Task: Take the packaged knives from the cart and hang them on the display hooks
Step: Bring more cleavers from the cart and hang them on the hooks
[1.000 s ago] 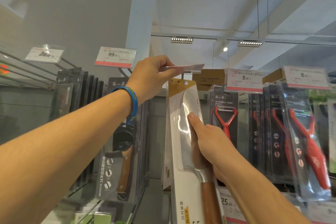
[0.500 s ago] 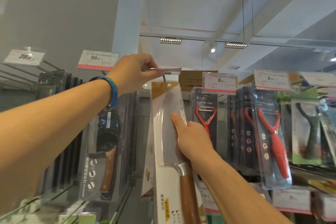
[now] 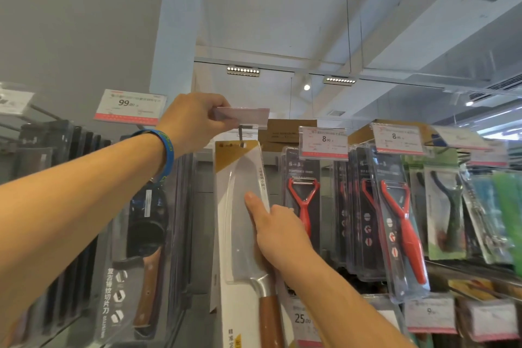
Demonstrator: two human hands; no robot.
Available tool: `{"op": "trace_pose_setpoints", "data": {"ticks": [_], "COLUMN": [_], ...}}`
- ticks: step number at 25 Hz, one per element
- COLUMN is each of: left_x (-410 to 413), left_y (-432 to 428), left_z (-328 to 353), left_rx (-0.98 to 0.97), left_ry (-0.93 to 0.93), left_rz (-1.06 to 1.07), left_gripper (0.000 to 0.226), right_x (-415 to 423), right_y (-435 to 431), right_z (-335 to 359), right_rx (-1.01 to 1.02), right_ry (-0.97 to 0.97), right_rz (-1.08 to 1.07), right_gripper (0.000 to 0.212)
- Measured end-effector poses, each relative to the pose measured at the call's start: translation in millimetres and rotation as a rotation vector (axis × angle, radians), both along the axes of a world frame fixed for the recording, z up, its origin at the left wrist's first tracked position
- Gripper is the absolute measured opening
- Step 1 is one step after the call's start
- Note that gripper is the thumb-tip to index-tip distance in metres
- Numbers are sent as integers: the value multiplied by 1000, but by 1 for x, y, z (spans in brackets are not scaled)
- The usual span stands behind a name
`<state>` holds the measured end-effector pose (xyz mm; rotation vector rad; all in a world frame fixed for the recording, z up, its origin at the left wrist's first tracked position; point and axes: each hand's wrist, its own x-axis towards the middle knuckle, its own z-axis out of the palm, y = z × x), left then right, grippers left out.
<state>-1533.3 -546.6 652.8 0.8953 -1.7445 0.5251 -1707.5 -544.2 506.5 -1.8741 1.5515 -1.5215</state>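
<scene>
1. One packaged knife has reached the display. The cleaver pack (image 3: 240, 206) is a white card with a gold top corner and a clear blister over a broad steel blade and brown wooden handle. It is held upright against the rack, its top edge just beneath the dark metal display hook (image 3: 240, 132).
2. The hanging looks unfinished; I cannot tell whether the hook tip has entered the pack's hang hole.
3. The right hand (image 3: 279, 237) grips the pack's right edge, forefinger laid straight on the blister, the other fingers curled behind.
4. The left hand (image 3: 195, 121), with a blue wristband (image 3: 167, 150), pinches the clear plastic price-tag flap (image 3: 243, 116) between thumb and fingers, tilted up flat above the hook.
5. Left to do, as I judge it: seat the pack, let the flap down, and fetch more from the cart, which is out of view.
6. Readable writing:
   - "99.00" on the white price tag (image 3: 130, 106) at left.
   - "8.90" on the nearer peeler tag (image 3: 323, 140) and the farther peeler tag (image 3: 395, 137), both above the red-handled peelers (image 3: 303, 200).
   - "25.00" on the lower shelf tag (image 3: 302, 319).
   - "复古锤纹切片刀" on the grey knife pack (image 3: 127, 277).
   - The cleaver pack's own print is too blurred to read.
</scene>
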Motion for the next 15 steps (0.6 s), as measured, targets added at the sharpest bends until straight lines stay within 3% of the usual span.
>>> {"op": "trace_pose_setpoints", "data": {"ticks": [3, 7, 12, 15], "left_x": [0, 1, -4, -5], "left_y": [-5, -8, -6, -3], "left_z": [0, 2, 2, 0], "left_rx": [-6, -76, -75, -51], "left_ry": [-3, 16, 20, 18], "left_rz": [-24, -46, -27, -15], "left_gripper": [15, 14, 23, 21], "right_x": [3, -1, 7, 11], "right_y": [2, 10, 9, 4], "right_z": [5, 32, 18, -5], "right_rx": [47, 131, 76, 26], "right_ry": [-5, -169, -133, -87], "right_rz": [-4, 54, 21, -43], "right_gripper": [70, 70, 60, 69]}}
